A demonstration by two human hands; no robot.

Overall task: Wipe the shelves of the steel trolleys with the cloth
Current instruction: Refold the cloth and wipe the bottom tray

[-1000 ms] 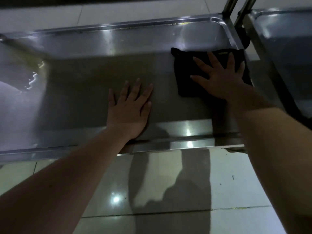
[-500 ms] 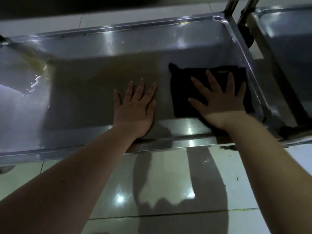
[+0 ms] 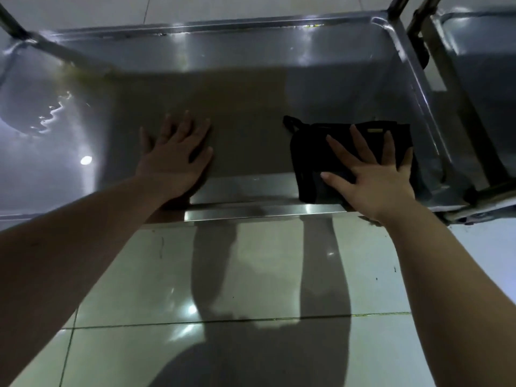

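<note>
Head view, looking down. The left hand (image 3: 173, 160) lies flat on the bare steel shelf (image 3: 251, 107), fingers straight and slightly spread, holding nothing; its heel sits at the shelf's front lip (image 3: 268, 212). The right hand (image 3: 374, 180) is likewise spread flat, palm down, pressing the black cloth (image 3: 310, 152) against the shelf without curling round it. The cloth lies folded under and ahead of the right fingers, near the front lip and just inside the shelf's right-hand wall, well apart from the left hand. A second trolley (image 3: 480, 51) stands beyond the right hand. Glossy floor tiles (image 3: 251, 275) lie below both forearms.

Likely faults, as judged from this arrangement:
- With only flat pressure on it, the cloth may bunch or slide out from under the palm on a stroke.
- A stroke toward the body may carry the cloth over the lip onto the tiles.
- Weight leaned on the left palm may shift the trolley across the smooth floor.
- The right corner may be missed.
</note>
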